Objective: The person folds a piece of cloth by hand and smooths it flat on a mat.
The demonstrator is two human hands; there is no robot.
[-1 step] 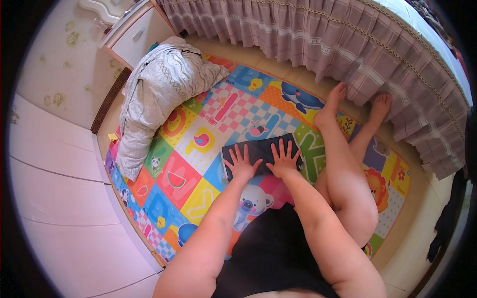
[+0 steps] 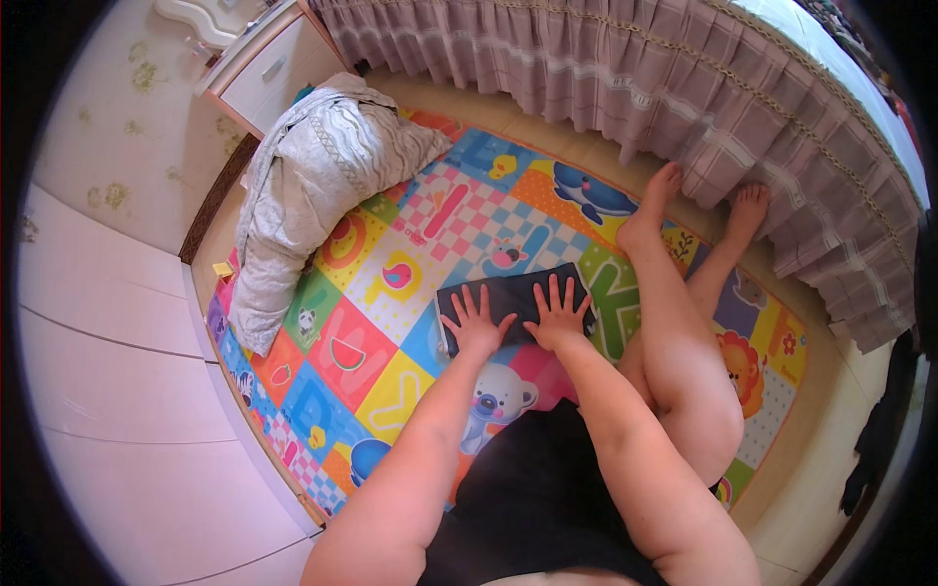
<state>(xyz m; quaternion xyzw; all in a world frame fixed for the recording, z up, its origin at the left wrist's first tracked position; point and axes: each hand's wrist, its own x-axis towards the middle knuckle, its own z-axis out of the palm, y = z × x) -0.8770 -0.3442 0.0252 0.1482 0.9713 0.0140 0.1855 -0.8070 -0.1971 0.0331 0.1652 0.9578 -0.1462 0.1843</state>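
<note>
Bright play mat [image 2: 391, 283] underfoot. Left hand [image 2: 476, 327] and right hand [image 2: 559, 314] lie flat, fingers spread, gripping nothing, pressing dark folded cloth [image 2: 508, 293] beneath them. Uneven palm pressure could likely skew the fold.

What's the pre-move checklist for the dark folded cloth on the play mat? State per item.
1. Left hand flat on the dark folded cloth, fingers spread: ok.
2. Right hand flat on the cloth beside the left: ok.
3. Cloth lies fully on the play mat, not over its edge: ok.
4. Cloth edges squared and free of wrinkles: cannot tell, the hands cover much of it.
5. Grey bundled bedding lies apart from the cloth, to the left: ok.
6. Person's bare legs lie close along the cloth's right side, little free room there: not ok.
</note>
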